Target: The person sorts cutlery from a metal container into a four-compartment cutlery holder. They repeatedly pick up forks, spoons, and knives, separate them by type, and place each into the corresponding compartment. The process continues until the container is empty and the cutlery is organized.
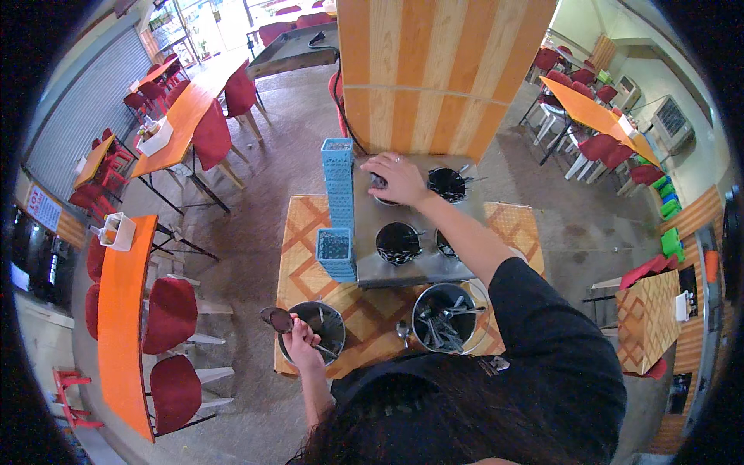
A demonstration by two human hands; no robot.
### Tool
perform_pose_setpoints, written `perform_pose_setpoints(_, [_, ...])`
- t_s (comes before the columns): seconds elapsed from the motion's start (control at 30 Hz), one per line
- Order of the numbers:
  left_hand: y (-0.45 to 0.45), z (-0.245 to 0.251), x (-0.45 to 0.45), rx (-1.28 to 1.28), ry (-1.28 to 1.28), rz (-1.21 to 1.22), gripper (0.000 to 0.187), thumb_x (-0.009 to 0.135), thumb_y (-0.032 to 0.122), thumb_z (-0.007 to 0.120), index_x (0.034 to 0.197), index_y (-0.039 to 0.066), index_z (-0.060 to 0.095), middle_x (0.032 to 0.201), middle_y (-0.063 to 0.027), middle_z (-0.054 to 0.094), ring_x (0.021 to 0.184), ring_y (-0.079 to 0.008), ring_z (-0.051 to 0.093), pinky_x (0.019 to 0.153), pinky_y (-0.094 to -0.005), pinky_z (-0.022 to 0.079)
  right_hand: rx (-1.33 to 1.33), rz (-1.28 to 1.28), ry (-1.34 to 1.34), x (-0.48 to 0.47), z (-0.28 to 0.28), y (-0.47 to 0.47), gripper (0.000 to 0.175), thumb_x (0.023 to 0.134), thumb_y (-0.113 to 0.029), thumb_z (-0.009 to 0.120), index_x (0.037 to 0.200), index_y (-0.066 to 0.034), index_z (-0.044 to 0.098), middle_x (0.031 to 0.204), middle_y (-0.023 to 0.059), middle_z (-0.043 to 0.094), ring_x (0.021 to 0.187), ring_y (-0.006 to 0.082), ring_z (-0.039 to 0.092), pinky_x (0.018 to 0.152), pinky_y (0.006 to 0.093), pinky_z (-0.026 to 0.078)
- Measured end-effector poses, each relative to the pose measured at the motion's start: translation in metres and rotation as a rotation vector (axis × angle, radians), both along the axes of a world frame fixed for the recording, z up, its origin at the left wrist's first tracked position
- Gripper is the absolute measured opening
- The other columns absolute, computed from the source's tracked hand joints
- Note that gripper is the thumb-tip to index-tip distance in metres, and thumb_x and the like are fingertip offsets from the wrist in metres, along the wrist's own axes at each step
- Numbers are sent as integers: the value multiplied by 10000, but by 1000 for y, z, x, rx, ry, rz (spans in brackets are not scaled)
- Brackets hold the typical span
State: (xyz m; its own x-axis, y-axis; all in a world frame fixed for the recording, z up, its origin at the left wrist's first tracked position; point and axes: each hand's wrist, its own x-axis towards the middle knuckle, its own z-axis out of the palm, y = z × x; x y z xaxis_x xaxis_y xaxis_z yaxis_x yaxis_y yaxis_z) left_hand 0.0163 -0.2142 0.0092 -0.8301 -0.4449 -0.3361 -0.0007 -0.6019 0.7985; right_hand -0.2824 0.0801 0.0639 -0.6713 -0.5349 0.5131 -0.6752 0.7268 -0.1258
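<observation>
My left hand grips dark spoons or ladles, their rounded bowls pointing left, over the rim of a metal pot at the lower left of the table. My right hand reaches forward over the far left round opening of a stainless-steel cutlery holder; whether it grips something there is hidden. Other openings, such as the near left one, hold cutlery. A second pot with forks and spoons stands at the lower right. A single spoon lies on the tablecloth between the pots.
Blue perforated plastic baskets stand along the holder's left side. Behind it rises a striped orange pillar. An orange table with red-backed chairs is at the left; a patterned table stands at the right.
</observation>
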Motion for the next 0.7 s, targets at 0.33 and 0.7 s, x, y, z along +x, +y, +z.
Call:
perform_pose_setpoints(0.33, [-14,11,11,-18,-45,81,139,963,134,545,1100,127,527,709,76,417,535,-18,326,462,-202,261,-213,101,-269,-43,1,11,299,743,-262,716,985,-90,682,999,94,681,950,294,638,845,389,505])
perform_pose_setpoints(0.7, [6,16,3,6,54,-72,131,955,126,559,1084,131,540,710,69,435,535,-26,340,461,-208,272,-73,3,-202,-3,-11,23,276,873,-309,620,1084,-135,650,1097,70,665,1075,274,597,944,417,440])
